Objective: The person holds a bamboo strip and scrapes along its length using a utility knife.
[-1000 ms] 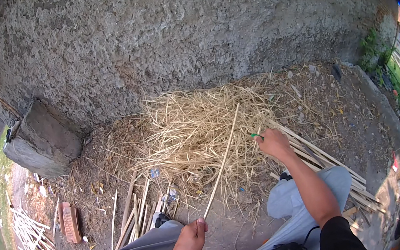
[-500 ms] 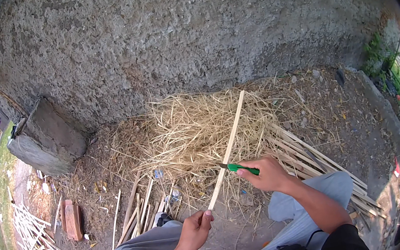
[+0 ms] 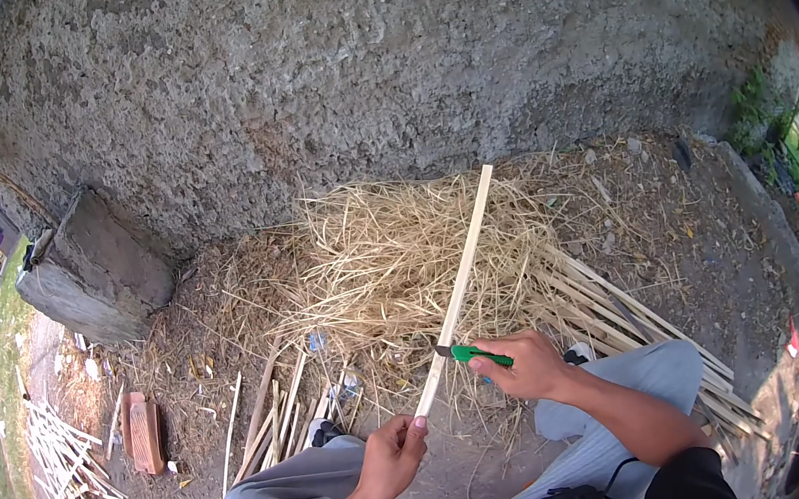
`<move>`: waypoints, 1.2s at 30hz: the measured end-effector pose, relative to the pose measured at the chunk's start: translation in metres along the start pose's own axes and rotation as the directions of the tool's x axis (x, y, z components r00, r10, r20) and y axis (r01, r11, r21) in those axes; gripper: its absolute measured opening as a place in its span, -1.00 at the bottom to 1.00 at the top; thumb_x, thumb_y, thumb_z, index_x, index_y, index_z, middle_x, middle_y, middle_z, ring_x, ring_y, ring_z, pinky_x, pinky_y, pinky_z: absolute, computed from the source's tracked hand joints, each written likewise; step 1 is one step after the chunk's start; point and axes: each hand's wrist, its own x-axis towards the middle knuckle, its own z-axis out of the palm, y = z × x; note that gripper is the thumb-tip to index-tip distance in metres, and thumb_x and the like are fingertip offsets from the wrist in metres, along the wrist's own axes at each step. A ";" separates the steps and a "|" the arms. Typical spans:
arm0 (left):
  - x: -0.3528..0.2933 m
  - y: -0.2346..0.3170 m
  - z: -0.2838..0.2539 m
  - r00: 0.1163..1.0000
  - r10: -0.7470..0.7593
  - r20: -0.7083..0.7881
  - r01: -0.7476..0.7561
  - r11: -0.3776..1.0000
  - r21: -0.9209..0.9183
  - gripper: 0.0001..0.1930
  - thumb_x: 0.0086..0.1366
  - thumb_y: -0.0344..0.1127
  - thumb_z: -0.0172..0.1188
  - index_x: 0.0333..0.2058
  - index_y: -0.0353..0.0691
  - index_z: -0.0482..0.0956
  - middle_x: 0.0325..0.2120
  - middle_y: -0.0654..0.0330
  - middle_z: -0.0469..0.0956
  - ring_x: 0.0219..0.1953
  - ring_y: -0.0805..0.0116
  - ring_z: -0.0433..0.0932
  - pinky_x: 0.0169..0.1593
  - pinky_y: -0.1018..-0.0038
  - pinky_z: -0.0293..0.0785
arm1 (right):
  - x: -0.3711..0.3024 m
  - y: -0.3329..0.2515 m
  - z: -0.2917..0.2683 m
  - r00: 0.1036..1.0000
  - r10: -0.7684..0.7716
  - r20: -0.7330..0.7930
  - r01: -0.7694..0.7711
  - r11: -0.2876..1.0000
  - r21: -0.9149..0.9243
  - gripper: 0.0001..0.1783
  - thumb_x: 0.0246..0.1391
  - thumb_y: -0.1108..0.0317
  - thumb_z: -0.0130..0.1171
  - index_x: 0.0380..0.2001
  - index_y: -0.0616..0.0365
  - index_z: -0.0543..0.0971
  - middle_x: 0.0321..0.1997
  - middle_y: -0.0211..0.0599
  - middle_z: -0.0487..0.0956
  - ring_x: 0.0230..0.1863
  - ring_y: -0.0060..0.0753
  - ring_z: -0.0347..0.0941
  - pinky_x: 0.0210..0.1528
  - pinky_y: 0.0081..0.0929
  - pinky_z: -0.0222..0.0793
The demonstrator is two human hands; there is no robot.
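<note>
A long pale strip, looking like split bamboo (image 3: 467,266), slants up and away from my lap toward the shavings. My left hand (image 3: 391,461) is closed round its lower part, thumb along the top. In my right hand (image 3: 526,364) is a green utility knife (image 3: 482,356), gripped with its dark blade (image 3: 443,351) out and lying across the strip a little above my left hand. Beyond it spreads a heap of thin, curly shavings (image 3: 390,251) on the ground.
A rough grey wall (image 3: 376,71) rises behind the heap. Bundles of strips lie by my right knee (image 3: 621,321) and left knee (image 3: 277,427). Farther left are a pile of pale sticks (image 3: 69,460), a reddish brick (image 3: 143,437) and a concrete block (image 3: 100,274).
The knife and my right hand have slid slightly down the strip toward my left hand. The strip's far end has shifted a little up and right. Both grips remain closed.
</note>
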 end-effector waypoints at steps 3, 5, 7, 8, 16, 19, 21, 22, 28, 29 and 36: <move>-0.002 0.001 0.000 1.000 0.005 0.008 -0.005 1.000 -0.022 -0.67 0.48 -0.18 0.07 -0.32 -0.40 0.52 -0.65 0.36 0.41 -0.58 0.67 0.28 -0.54 0.58 0.22 | 0.001 -0.002 -0.001 1.000 -0.010 -0.025 0.010 1.000 -0.002 -0.52 0.20 -0.02 0.19 -0.09 0.20 0.67 -0.45 -0.06 0.66 -0.54 -0.12 0.59 -0.49 -0.27 0.48; -0.003 -0.002 -0.001 1.000 0.004 -0.007 -0.005 0.999 -0.037 -0.66 0.48 -0.18 0.06 -0.32 -0.40 0.52 -0.65 0.36 0.41 -0.58 0.67 0.28 -0.54 0.58 0.22 | 0.003 -0.009 -0.004 0.999 0.018 0.040 -0.017 1.000 -0.016 -0.50 0.21 -0.04 0.18 -0.08 0.21 0.66 -0.43 -0.05 0.67 -0.53 -0.11 0.60 -0.47 -0.26 0.48; -0.004 0.000 0.000 1.000 0.003 -0.003 -0.003 0.999 -0.040 -0.66 0.48 -0.18 0.06 -0.32 -0.40 0.52 -0.66 0.37 0.41 -0.58 0.67 0.28 -0.54 0.58 0.22 | 0.001 -0.008 -0.004 0.998 0.043 0.039 -0.041 0.998 -0.042 -0.56 0.20 0.01 0.21 -0.07 0.14 0.66 -0.40 -0.07 0.67 -0.51 -0.12 0.61 -0.45 -0.30 0.49; -0.004 0.000 0.000 1.000 -0.004 -0.002 0.004 0.999 -0.046 -0.66 0.48 -0.18 0.06 -0.32 -0.40 0.52 -0.66 0.37 0.40 -0.58 0.67 0.28 -0.54 0.58 0.22 | 0.000 -0.007 -0.003 0.997 0.068 0.044 -0.065 0.996 -0.066 -0.62 0.19 0.06 0.24 -0.07 0.08 0.67 -0.38 -0.10 0.68 -0.49 -0.14 0.62 -0.42 -0.35 0.50; -0.004 0.000 0.001 1.000 0.007 0.012 -0.007 0.999 -0.038 -0.67 0.49 -0.19 0.05 -0.32 -0.41 0.51 -0.66 0.37 0.39 -0.59 0.68 0.27 -0.54 0.58 0.22 | 0.005 -0.007 -0.002 0.998 -0.034 -0.062 0.033 0.999 -0.019 -0.53 0.15 0.02 0.28 -0.05 0.16 0.65 -0.33 -0.09 0.69 -0.41 -0.17 0.64 -0.34 -0.31 0.54; -0.004 0.000 0.002 0.999 0.021 0.024 -0.021 1.000 -0.017 -0.66 0.48 -0.19 0.05 -0.33 -0.41 0.52 -0.67 0.36 0.40 -0.59 0.66 0.29 -0.54 0.57 0.23 | 0.012 -0.013 -0.013 0.967 -0.115 -0.226 0.119 0.993 0.008 -0.51 0.11 0.05 0.34 -0.04 0.20 0.63 -0.25 -0.13 0.68 -0.33 -0.19 0.65 -0.26 -0.28 0.57; -0.007 0.003 0.003 0.999 0.028 0.032 -0.029 1.000 0.005 -0.66 0.48 -0.19 0.06 -0.32 -0.41 0.52 -0.67 0.34 0.41 -0.59 0.65 0.30 -0.54 0.55 0.25 | 0.018 -0.016 -0.024 0.963 -0.066 -0.260 0.075 0.997 0.027 -0.52 0.07 0.10 0.38 -0.05 0.21 0.62 -0.16 -0.14 0.67 -0.28 -0.20 0.66 -0.22 -0.30 0.57; -0.008 0.007 0.003 0.998 0.049 0.037 -0.052 0.996 0.078 -0.66 0.48 -0.16 0.06 -0.30 -0.38 0.53 -0.66 0.35 0.41 -0.59 0.66 0.31 -0.54 0.57 0.25 | 0.021 -0.013 -0.027 0.948 -0.075 -0.311 0.078 0.997 -0.004 -0.54 0.05 0.14 0.40 -0.06 0.22 0.62 -0.08 -0.15 0.64 -0.26 -0.18 0.65 -0.21 -0.33 0.57; -0.007 0.077 -0.018 0.980 0.188 0.066 -0.193 0.815 0.547 -0.69 0.43 -0.11 0.12 -0.25 -0.28 0.59 -0.73 0.15 0.46 -0.67 0.30 0.45 -0.54 0.34 0.35 | 0.029 -0.016 -0.065 0.926 -0.283 -0.248 0.206 0.934 -0.293 -0.51 -0.24 0.47 0.39 -0.11 -0.06 0.68 -0.05 -0.52 0.63 -0.33 -0.39 0.65 -0.39 -0.46 0.55; -0.003 0.091 -0.025 0.969 0.229 0.091 -0.230 0.713 0.662 -0.70 0.40 -0.09 0.14 -0.24 -0.23 0.63 -0.74 0.05 0.47 -0.68 0.10 0.51 -0.52 0.24 0.40 | 0.030 -0.014 -0.072 0.923 -0.287 -0.256 0.210 0.934 -0.287 -0.51 -0.24 0.47 0.39 -0.11 -0.06 0.68 -0.05 -0.52 0.63 -0.33 -0.39 0.65 -0.39 -0.46 0.55; 0.047 0.122 -0.041 0.832 0.550 0.069 -0.331 0.393 0.858 -0.64 0.26 0.06 0.26 -0.41 -0.14 0.62 -0.75 0.14 0.52 -0.65 0.10 0.56 -0.56 0.24 0.41 | 0.024 0.000 -0.083 0.969 -0.118 -0.216 0.045 0.947 -0.317 -0.75 -0.12 0.23 0.48 -0.33 0.02 0.72 -0.40 -0.46 0.63 -0.48 -0.29 0.58 -0.49 -0.36 0.42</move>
